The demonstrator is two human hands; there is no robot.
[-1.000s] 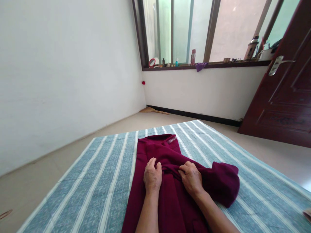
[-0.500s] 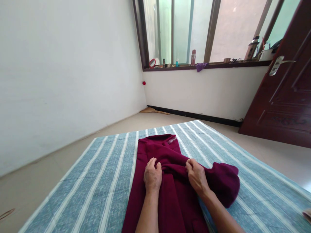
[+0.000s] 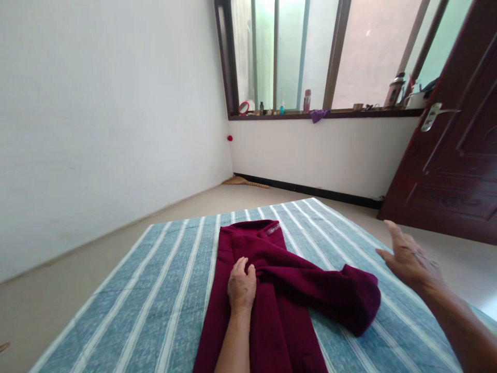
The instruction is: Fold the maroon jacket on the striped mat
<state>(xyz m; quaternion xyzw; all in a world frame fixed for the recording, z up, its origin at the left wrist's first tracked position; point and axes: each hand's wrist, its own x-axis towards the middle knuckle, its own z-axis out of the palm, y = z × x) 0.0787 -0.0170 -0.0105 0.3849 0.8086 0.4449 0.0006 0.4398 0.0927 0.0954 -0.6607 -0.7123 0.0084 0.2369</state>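
Observation:
A maroon jacket (image 3: 272, 316) lies folded lengthwise on a blue-green striped bedspread (image 3: 163, 290). Its collar end points away from me and carries a strip of pale lettering. One sleeve (image 3: 341, 290) crosses over the body and sticks out to the right, its end bunched. My left hand (image 3: 241, 285) rests on the jacket beside the root of that sleeve, fingers slightly bent and thumb apart, pressing on the cloth. Off to the right, my right hand (image 3: 413, 259) hangs above the bedspread, fingers stretched out and holding nothing, apart from the sleeve.
White walls meet in the corner ahead, where a broom (image 3: 244, 181) lies on the floor. Bottles, a small red mirror (image 3: 244, 108), a purple cloth (image 3: 319, 115) and a thermos (image 3: 394, 89) stand or lie along the windowsill. A dark red door (image 3: 446, 171) stands at the right.
My right hand has let go of the sleeve and moved right, away from the jacket. The sleeve now lies flatter across it. My left hand has stayed on the cloth.

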